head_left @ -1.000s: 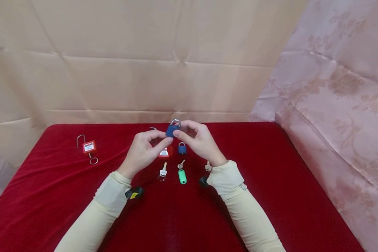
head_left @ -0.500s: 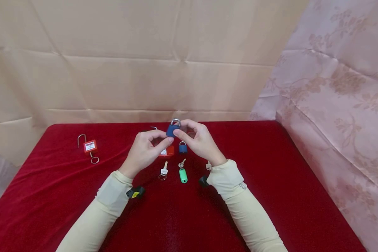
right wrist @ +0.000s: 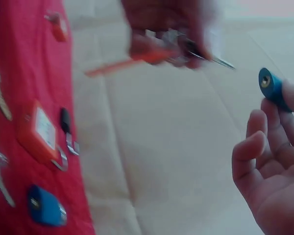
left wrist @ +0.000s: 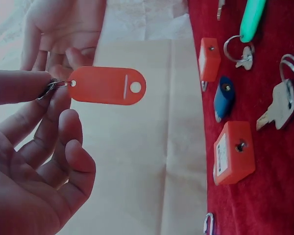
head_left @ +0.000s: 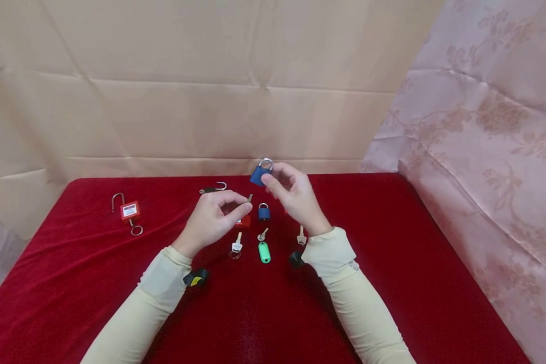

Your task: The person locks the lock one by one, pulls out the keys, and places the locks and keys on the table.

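My right hand (head_left: pixel 300 202) holds a small blue padlock (head_left: pixel 260 175) between thumb and fingers, its silver shackle upward. In the right wrist view the keyhole end of that padlock (right wrist: pixel 265 81) faces the other hand. Lower and to the left, my left hand (head_left: pixel 209 220) pinches a small key (head_left: pixel 250 198), whose blade points up, apart from the padlock. An orange key tag (left wrist: pixel 105 85) hangs by a ring from this key in the left wrist view. Fingers cover the key's head.
On the red cloth (head_left: pixel 250 313) lie a second blue padlock (head_left: pixel 264 212), an opened red padlock (head_left: pixel 129 211), a dark padlock (head_left: pixel 209 190), a green-tagged key (head_left: pixel 264 252) and loose keys such as one silver key (head_left: pixel 237 245). Another red padlock (head_left: pixel 243 221) is partly behind my left hand.
My right hand has lifted the blue padlock up and to the right, away from my left hand. The key's blade now shows above the left fingertips. My left hand has barely moved.
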A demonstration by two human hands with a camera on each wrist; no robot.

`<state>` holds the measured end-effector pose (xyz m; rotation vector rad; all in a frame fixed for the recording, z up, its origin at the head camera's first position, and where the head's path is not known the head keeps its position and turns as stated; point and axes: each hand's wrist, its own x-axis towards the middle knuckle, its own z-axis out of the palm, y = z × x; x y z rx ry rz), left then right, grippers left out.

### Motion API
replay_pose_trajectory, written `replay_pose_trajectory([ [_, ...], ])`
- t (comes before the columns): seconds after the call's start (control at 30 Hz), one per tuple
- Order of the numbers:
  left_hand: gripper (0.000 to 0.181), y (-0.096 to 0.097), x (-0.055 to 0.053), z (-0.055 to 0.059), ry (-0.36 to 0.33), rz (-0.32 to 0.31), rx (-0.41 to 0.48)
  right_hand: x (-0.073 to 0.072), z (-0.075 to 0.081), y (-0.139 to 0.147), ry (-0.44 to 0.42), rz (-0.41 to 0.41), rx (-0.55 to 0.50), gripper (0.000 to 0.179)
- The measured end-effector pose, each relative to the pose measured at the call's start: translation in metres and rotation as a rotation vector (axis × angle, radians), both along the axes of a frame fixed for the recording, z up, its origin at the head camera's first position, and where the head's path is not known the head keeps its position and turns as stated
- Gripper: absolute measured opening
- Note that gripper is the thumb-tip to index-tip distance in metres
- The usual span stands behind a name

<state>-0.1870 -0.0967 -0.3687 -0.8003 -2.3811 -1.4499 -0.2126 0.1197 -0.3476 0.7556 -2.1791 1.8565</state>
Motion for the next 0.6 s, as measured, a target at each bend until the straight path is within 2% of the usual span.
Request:
replay_pose_trajectory([
  [0.1,0.012,0.001,0.001,-0.001,-0.005,-0.007,-0.029,-0.002,0.005,0.011,-0.013,-0.061,-0.069,0.021],
  [0.17,0.014,-0.001,0.001,-0.001,-0.011,-0.005,-0.031,-0.003,0.007,0.016,-0.018,-0.082,-0.080,0.022],
  [0.3,0.014,-0.004,0.001,0.000,-0.007,0.005,-0.019,-0.004,0.007,0.019,-0.020,-0.067,-0.064,0.023],
  [0.47,0.015,-0.005,-0.001,0.001,-0.016,-0.016,0.011,-0.003,0.006,0.017,-0.014,-0.044,-0.056,0.023],
  [0.6,0.016,-0.008,-0.002,0.006,-0.044,-0.011,-0.036,-0.003,0.006,0.016,-0.021,-0.040,-0.050,0.023],
])
